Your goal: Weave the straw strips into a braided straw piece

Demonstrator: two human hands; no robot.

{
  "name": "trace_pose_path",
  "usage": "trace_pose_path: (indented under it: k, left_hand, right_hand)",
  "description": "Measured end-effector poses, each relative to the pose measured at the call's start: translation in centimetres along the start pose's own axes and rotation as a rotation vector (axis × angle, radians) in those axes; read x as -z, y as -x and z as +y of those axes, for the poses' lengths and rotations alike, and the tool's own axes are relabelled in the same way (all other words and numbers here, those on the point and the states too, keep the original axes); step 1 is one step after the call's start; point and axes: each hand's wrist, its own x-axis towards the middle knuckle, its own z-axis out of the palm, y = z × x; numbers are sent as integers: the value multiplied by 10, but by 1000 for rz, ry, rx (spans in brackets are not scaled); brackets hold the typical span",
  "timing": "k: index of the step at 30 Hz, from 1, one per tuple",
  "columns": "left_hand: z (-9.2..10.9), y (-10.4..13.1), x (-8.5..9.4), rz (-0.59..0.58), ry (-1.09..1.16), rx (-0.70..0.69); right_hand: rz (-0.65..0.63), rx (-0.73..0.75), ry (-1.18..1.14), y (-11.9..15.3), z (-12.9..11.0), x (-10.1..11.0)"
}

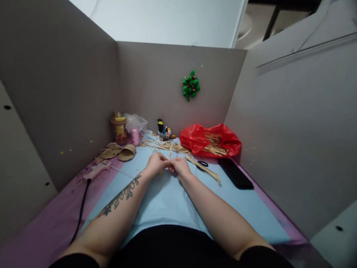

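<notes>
Over the light blue cloth (pixel 172 201), my left hand (pixel 157 164) and my right hand (pixel 178 167) meet with their fingertips together. Both are closed in a pinch on a thin straw strip (pixel 170 151), whose pale end sticks up between them. The fingers hide most of the strip. Just right of my right hand lies a bundle of straw stalks (pixel 206 171), across black-handled scissors (pixel 203 164). Behind my hands, loose straw pieces (pixel 177 147) are scattered on the cloth.
At the back right, a red plastic bag (pixel 193 139) holds straw; a black phone-like slab (pixel 236 174) lies before it. On the left are a pink glue gun (pixel 97 170), woven pieces (pixel 127 152), pink thread (pixel 135 136) and a jar (pixel 118 129). Grey partitions (pixel 158 85) enclose the table.
</notes>
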Motion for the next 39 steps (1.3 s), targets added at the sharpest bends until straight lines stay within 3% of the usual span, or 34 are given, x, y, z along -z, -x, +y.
trace_pose_path:
  k: [9,14,18,24,31,39]
  left_hand:
    - [1,0,-8,-53,-91,-129]
    - [2,2,-13,-115,-141,-200]
    - [0,-3,-15,-83,-147,-230]
    - [-3,-10,-13,74,-9,-105]
    - [7,7,-3,-192,234,56]
    - [-1,4,-3,-224,308,105]
  right_hand:
    - [41,-66,-202,1,-8,8]
    - [55,-124,-224,-5,-5,10]
    - [31,-172,-196,-9,-4,10]
    - [-30,-105,-165,-4,-4,5]
    - [-167,-60,-63,3,-6,6]
    - [-106,58,110,4,-5,8]
